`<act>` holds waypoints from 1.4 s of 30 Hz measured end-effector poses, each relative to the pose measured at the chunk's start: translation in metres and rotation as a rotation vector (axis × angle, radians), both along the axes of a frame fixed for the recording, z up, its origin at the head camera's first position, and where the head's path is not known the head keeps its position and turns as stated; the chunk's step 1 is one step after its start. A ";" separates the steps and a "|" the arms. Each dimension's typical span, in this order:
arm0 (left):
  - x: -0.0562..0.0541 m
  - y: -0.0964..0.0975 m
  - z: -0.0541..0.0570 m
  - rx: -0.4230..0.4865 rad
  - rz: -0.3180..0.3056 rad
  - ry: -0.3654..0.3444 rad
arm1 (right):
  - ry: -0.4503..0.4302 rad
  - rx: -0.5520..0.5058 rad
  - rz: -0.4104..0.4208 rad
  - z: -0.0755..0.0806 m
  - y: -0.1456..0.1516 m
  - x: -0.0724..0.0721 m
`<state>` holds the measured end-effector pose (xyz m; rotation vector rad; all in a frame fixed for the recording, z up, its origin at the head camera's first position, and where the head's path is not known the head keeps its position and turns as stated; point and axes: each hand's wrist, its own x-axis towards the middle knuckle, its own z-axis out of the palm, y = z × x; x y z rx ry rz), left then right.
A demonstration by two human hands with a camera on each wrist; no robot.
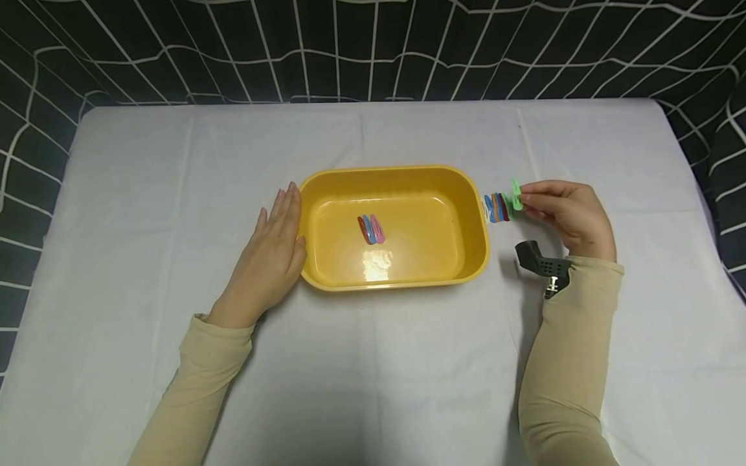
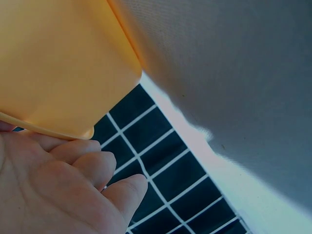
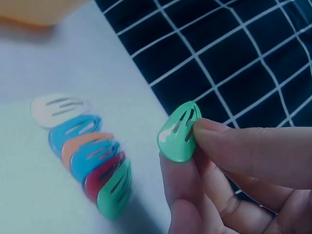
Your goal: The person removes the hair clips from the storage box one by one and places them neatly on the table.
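Between thumb and fingertips my right hand (image 1: 574, 213) pinches a light green snap hair clip (image 3: 178, 134), held up off the cloth. Just left of it lies a row of hair clips (image 3: 92, 153) in white, blue, orange, dark red and green, side by side beside the tray's right end. My left hand (image 1: 265, 259) lies with straight fingers along the left end of the yellow tray (image 1: 393, 287), touching its rim. On the tray's floor rest three hair clips (image 1: 371, 229): brown-red, blue and pink.
A white cloth (image 1: 408, 375) covers the table. Dark fabric with a white grid (image 1: 373, 58) rises behind it and at both sides. A black camera mount (image 1: 544, 264) sticks out from the right sleeve near the tray's right end.
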<state>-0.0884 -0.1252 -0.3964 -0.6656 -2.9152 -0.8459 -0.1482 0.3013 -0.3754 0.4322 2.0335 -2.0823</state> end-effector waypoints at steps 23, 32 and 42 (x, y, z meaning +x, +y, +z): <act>0.000 0.001 0.002 -0.009 0.002 -0.009 | -0.078 0.378 0.024 -0.011 0.003 -0.002; 0.000 0.001 0.002 -0.007 0.003 -0.009 | -0.101 0.427 0.022 -0.013 0.003 -0.003; 0.000 0.001 0.001 -0.011 0.006 -0.013 | -0.076 0.473 0.009 -0.013 0.001 -0.002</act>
